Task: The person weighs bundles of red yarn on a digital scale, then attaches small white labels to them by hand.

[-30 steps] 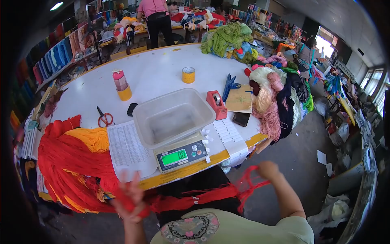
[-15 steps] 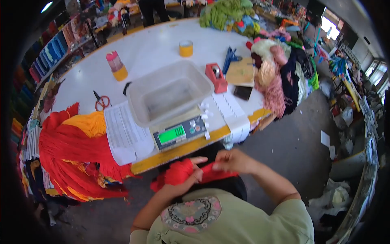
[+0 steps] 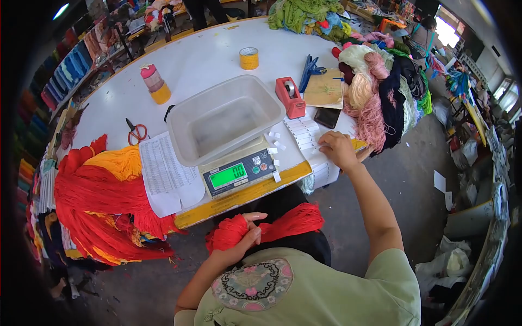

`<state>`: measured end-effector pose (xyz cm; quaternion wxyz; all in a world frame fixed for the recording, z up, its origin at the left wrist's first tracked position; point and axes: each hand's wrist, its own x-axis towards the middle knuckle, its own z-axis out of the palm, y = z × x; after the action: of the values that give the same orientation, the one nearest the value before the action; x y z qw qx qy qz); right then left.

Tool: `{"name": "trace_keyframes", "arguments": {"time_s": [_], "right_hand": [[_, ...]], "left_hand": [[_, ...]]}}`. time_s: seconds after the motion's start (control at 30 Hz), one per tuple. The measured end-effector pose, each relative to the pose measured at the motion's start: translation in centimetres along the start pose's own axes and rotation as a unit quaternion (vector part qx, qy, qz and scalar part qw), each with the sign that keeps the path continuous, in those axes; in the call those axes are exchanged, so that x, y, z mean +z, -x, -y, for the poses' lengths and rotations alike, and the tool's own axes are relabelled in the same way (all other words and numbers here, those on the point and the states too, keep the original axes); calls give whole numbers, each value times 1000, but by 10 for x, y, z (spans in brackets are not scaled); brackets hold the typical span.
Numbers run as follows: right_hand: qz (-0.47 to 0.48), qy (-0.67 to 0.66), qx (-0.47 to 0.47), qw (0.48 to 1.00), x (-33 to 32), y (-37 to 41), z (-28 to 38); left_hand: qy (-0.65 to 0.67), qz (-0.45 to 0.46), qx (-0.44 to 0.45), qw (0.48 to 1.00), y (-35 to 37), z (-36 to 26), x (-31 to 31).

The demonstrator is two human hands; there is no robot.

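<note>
My left hand [image 3: 247, 239] is closed around a hank of red yarn [image 3: 296, 221] over my lap. One bunched part of it bulges to the left of the fingers, and a loose tail spreads to the right across dark cloth. At the front edge of the table, my right hand [image 3: 338, 149] has its fingers bent together on a strip of white paper labels [image 3: 304, 136], which hangs over the edge. A digital scale [image 3: 239, 174] with a green display reading 0.0 stands left of that strip. On it rests a translucent plastic tub [image 3: 225, 117] with nothing in it.
Red and orange yarn [image 3: 109, 190] hangs over the left edge beside printed sheets [image 3: 168, 174] and scissors [image 3: 136, 131]. A red tape dispenser [image 3: 290, 98], a phone [image 3: 327, 117] and mixed yarn [image 3: 364, 98] lie right. Farther back stand a tape roll [image 3: 249, 58] and a pink-capped bottle [image 3: 154, 81].
My right hand has left the red yarn and moved up and right to the label strip. The left hand still holds the yarn, whose tail now lies loose.
</note>
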<state>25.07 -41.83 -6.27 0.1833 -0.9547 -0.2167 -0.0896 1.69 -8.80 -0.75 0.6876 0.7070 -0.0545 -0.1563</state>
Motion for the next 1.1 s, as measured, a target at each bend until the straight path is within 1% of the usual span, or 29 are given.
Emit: {"name": "trace_keyframes", "arguments": {"time_s": [0.07, 0.17, 0.27, 0.37, 0.47, 0.57, 0.77, 0.87, 0.93, 0.97, 1.0, 1.03, 1.07, 1.1], "right_hand": [[19, 21, 9, 1000, -3, 0, 1], [18, 12, 21, 1000, -13, 5, 9], [-45, 8, -52, 998, -11, 2, -1], [14, -11, -79, 997, 0, -1, -14], [17, -22, -73, 997, 1, -2, -17], [1, -30, -70, 997, -2, 8, -8], [-103, -71, -21, 992, 16, 45, 1], [-160, -1, -53, 986, 12, 56, 15], [-202, -24, 4, 979, 3, 63, 42], [-221, -35, 31, 974, -1, 66, 58], [-200, -200, 75, 956, 2, 71, 72], [-127, -424, 127, 888, 0, 76, 96], [-39, -622, 178, 762, -6, 81, 123], [52, -730, 192, 654, -15, 86, 148]], "left_hand": [[5, 0, -1, 1000, 0, 0, -1], [11, 5, -10, 1000, -2, -2, -1], [23, 7, -26, 999, -2, 0, -1], [44, 11, -25, 999, -5, 3, 2], [37, 9, -27, 999, -4, 5, 3], [36, -2, -25, 999, 0, 8, 0], [41, -18, -38, 998, 2, 11, -5], [71, -10, -41, 997, -3, 13, -3], [84, -17, -33, 996, -6, 8, 1], [69, -21, -5, 997, -9, 8, 2], [54, -28, 22, 998, -13, 8, 5], [39, -37, 46, 997, -16, 8, 6], [-3, -30, 85, 996, -22, 8, 7], [-52, -16, 116, 992, -26, 10, 6]]}}
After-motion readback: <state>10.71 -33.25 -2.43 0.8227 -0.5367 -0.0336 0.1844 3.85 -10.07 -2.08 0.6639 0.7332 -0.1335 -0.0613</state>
